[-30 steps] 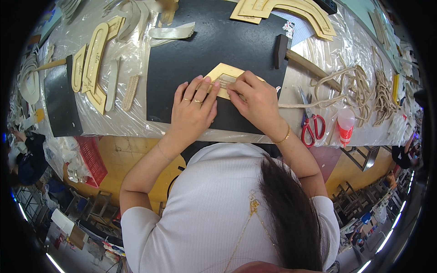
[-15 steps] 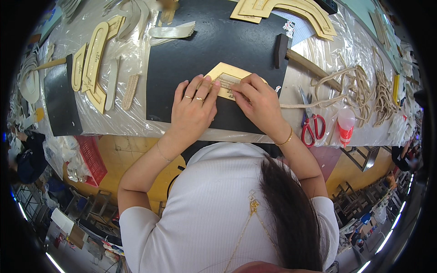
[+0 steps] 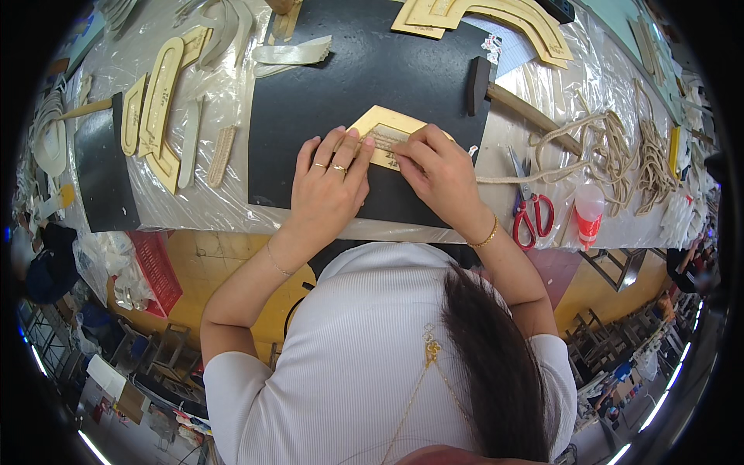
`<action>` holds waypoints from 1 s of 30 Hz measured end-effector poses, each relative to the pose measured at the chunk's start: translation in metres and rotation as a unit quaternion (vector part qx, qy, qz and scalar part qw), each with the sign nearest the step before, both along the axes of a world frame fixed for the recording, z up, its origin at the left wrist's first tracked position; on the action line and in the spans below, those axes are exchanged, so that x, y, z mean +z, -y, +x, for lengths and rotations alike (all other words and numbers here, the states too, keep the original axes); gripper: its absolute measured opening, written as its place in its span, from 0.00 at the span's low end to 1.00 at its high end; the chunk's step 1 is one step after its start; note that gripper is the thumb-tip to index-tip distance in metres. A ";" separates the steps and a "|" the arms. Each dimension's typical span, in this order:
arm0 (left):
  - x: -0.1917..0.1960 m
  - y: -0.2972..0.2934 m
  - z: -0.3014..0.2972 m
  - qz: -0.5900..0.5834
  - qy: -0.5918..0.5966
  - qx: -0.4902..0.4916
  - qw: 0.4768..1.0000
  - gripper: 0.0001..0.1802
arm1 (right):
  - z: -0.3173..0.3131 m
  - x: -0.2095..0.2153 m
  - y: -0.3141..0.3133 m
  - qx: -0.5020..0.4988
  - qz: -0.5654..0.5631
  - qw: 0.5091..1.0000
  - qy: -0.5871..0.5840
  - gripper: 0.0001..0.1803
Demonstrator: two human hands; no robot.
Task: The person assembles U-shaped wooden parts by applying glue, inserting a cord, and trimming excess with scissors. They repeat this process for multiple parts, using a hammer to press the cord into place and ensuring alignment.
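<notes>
A pale wooden template (image 3: 387, 120) lies on the black mat (image 3: 364, 62), with several rows of beige braided cord (image 3: 381, 144) in its angled recess. My left hand (image 3: 329, 177) rests over the template's left end, fingers stretched out and a little apart, fingertips touching the wood and cord. Its thumb is mostly hidden. From the other side my right hand (image 3: 443, 174) bends over the right end, thumb and forefinger pinched at the cord rows. What lies between those fingertips is partly hidden. A loose length of cord (image 3: 500, 180) emerges to the right from beneath the right hand.
To the right lie a hammer (image 3: 477, 87), red-handled scissors (image 3: 533, 217), a squeeze bottle (image 3: 589, 208) and tangled cord (image 3: 601, 143). Leftward are more wooden templates (image 3: 163, 97), a short braided piece (image 3: 222, 156) and a pale strip (image 3: 191, 143). Curved templates (image 3: 496, 17) lie at the far edge.
Both hands, the template and the cord look the same as before. A blurred brown thing at the top edge has shifted slightly.
</notes>
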State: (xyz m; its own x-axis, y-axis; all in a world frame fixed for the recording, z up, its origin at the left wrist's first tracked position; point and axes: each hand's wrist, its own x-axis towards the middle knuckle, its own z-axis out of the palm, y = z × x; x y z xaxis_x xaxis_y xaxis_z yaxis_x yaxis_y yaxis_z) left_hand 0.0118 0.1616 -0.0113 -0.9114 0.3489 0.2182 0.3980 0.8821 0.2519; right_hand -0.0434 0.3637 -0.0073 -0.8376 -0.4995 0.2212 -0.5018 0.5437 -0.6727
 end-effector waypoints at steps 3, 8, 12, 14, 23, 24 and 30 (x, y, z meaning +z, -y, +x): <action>0.001 -0.002 0.000 -0.003 0.004 0.006 1.000 0.27 | 0.000 0.000 0.001 0.014 0.021 1.000 -0.009 0.09; 0.005 -0.009 0.006 -0.008 0.021 0.042 0.999 0.28 | 0.006 0.011 -0.006 0.068 0.147 0.984 -0.077 0.17; 0.003 -0.024 0.016 0.046 0.029 0.058 0.997 0.31 | 0.013 0.021 -0.015 0.092 0.195 0.973 -0.082 0.22; -0.002 -0.030 0.019 0.122 0.012 0.019 0.992 0.32 | 0.013 0.020 -0.017 0.086 0.187 0.976 -0.078 0.24; -0.013 -0.035 0.017 0.082 0.034 -0.010 0.996 0.32 | 0.011 0.017 -0.047 0.020 0.014 0.999 0.041 0.17; -0.011 -0.036 0.016 0.076 0.036 -0.011 0.996 0.32 | 0.012 0.017 -0.049 0.023 0.016 0.999 0.044 0.17; -0.009 -0.043 0.014 0.037 0.045 0.003 0.998 0.33 | 0.015 0.009 -0.053 0.028 0.018 0.999 0.025 0.16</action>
